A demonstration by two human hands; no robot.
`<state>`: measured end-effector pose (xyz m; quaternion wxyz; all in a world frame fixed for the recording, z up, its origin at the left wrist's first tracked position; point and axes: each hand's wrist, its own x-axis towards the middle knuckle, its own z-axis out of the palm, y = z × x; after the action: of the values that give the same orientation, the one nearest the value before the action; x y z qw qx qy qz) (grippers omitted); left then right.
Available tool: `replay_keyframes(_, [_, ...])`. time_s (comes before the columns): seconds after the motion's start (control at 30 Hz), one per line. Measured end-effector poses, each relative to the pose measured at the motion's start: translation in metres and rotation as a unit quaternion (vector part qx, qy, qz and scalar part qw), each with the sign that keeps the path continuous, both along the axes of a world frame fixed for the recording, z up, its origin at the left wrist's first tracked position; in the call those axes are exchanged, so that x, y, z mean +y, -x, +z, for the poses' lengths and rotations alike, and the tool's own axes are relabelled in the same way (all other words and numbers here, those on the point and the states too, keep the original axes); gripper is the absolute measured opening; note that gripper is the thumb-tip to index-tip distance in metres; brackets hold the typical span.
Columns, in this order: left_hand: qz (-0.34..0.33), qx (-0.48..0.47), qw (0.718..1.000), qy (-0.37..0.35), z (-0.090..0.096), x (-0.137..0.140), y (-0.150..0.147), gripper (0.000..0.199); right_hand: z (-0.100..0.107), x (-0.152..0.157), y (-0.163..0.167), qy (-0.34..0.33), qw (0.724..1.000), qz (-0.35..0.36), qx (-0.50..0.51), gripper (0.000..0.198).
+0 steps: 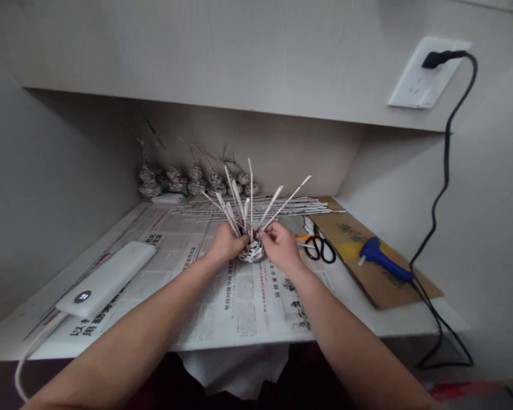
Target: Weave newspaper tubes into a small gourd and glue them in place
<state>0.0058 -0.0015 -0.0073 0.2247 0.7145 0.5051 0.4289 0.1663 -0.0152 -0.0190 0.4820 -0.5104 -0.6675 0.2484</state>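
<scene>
Between my hands is a small round basket (251,252) woven from rolled newspaper strips. Several pale paper strips (272,204) stick up and fan outward from its top. My left hand (229,241) grips the basket's left side, thumb at the rim among the strips. On the right, my right hand (281,244) pinches a paper strip low down, close to the rim. The fingertips of both hands are partly hidden by the weaving and the strips.
Newspaper (196,296) covers the table. Behind lie many loose paper rolls (282,206) and several woven gourd shapes (196,181). Scissors (320,249), a blue glue gun (385,261) with a black cord, and cardboard (367,285) are right; a white power bank (106,279) is left.
</scene>
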Motion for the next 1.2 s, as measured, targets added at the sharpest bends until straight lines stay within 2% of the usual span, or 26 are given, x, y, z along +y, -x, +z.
replay_keyframes(0.1, [-0.013,0.002,1.0,0.002,-0.001,0.0,-0.001,0.018,-0.002,0.006,-0.002,0.065,0.995,0.002,0.075,0.014])
replay_keyframes(0.23, [-0.046,0.001,0.999,0.009,0.0,0.0,0.0,0.018,0.002,0.007,-0.002,0.144,0.975,0.012,0.168,0.008])
replay_keyframes(0.43, [-0.163,0.007,0.987,0.0,0.01,-0.003,0.007,0.019,0.009,0.007,-0.004,0.189,0.952,0.043,0.238,0.021])
replay_keyframes(0.57, [-0.207,0.074,0.974,-0.049,0.013,-0.002,0.011,0.016,0.013,0.006,-0.007,0.217,0.942,0.061,0.248,0.019])
replay_keyframes(0.73, [-0.222,0.147,0.96,-0.091,0.013,-0.001,0.011,0.013,0.015,0.0,-0.007,0.179,0.957,0.054,0.223,0.017])
replay_keyframes(0.93, [-0.212,0.143,0.961,-0.108,0.011,0.0,0.011,0.017,0.011,0.003,-0.007,0.153,0.968,0.08,0.184,0.016])
replay_keyframes(1.2, [-0.282,0.115,0.948,-0.097,0.022,-0.004,0.014,0.022,0.019,-0.001,-0.007,0.188,0.964,0.05,0.182,0.013])
